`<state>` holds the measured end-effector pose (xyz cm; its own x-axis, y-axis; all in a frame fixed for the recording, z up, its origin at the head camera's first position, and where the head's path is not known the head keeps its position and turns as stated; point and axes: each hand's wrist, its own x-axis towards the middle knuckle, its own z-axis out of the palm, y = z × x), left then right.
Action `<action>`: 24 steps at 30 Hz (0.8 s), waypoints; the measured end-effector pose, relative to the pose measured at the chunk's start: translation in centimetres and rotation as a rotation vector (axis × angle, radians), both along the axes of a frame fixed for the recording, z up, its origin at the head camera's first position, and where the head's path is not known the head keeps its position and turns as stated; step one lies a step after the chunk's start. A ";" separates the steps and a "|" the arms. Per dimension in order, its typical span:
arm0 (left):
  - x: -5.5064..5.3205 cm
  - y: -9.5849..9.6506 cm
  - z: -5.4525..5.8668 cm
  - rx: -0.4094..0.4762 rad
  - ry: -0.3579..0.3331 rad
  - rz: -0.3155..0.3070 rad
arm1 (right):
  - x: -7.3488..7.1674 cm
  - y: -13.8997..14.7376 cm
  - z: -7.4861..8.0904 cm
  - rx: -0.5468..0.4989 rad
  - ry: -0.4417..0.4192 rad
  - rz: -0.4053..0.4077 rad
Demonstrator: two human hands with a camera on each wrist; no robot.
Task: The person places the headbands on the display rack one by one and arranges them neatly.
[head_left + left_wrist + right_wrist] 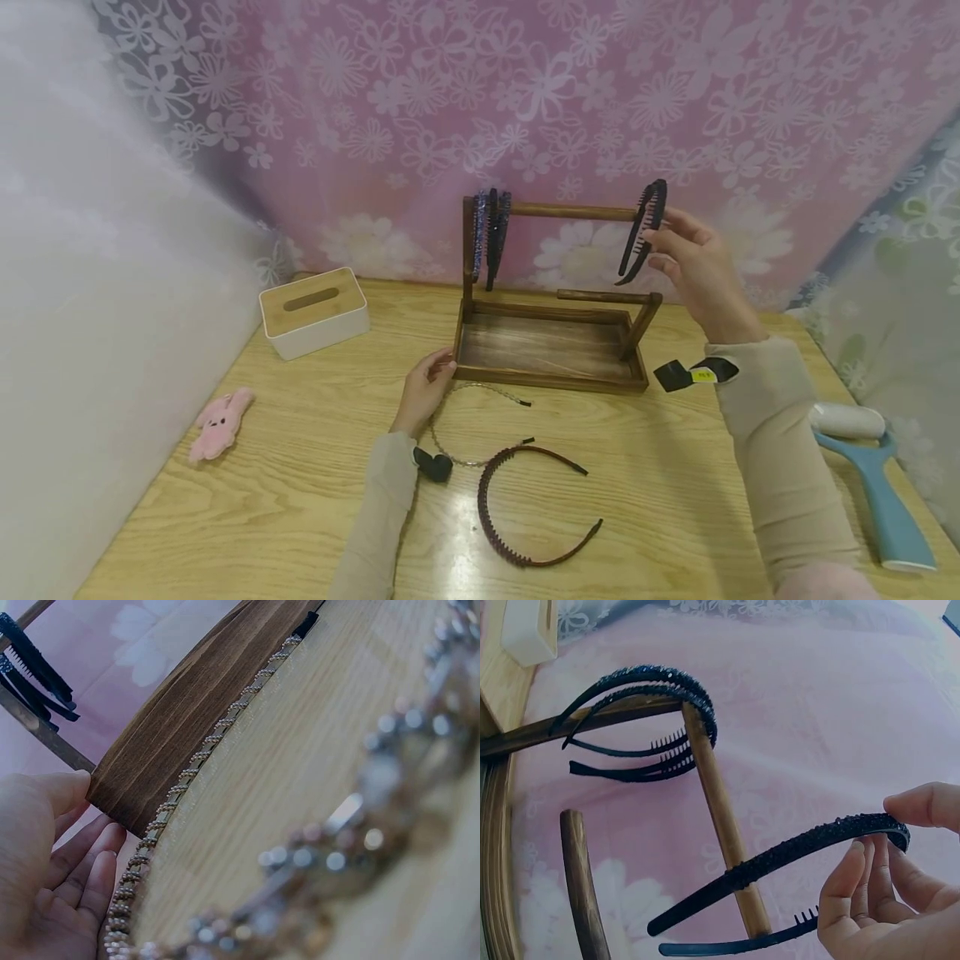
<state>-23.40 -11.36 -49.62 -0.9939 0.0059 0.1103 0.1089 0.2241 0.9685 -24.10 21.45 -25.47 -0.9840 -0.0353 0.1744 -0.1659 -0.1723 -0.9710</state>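
A dark wooden headband stand (pixel 551 382) with a tray base and an upper bar stands toward the back. My right hand (pixel 701 271) pinches a black headband (pixel 772 859) with a glittery top and inner comb teeth. This headband straddles the upper bar (pixel 573 211) at its free right end. At the tray's front left corner, my left hand (pixel 423 390) grips the wood, thumb at the top edge and fingers lower down. A beaded headband (pixel 176 787) lies on the table beside that hand. Nearer the front is a brown ridged headband (pixel 487 508).
Several dark glittery headbands (pixel 641 690) hang at the bar's left end. A lower wooden bar (pixel 600 296) juts from a right-hand post. On the left are a white tissue box (pixel 318 329) and a pink plush toy (pixel 220 427); a blue lint roller (pixel 888 500) lies far right.
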 end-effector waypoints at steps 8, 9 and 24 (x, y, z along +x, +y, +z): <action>1.6 0.0 3.2 -0.014 -0.005 -0.028 | -1.9 -0.7 -0.6 0.128 -0.041 -0.053; 1.7 -0.1 3.3 -0.013 -0.005 -0.028 | -2.3 -0.9 -0.8 0.174 -0.053 -0.052; 0.9 -0.1 1.6 0.004 0.002 -0.017 | -5.2 -7.0 -2.7 0.388 -0.171 0.090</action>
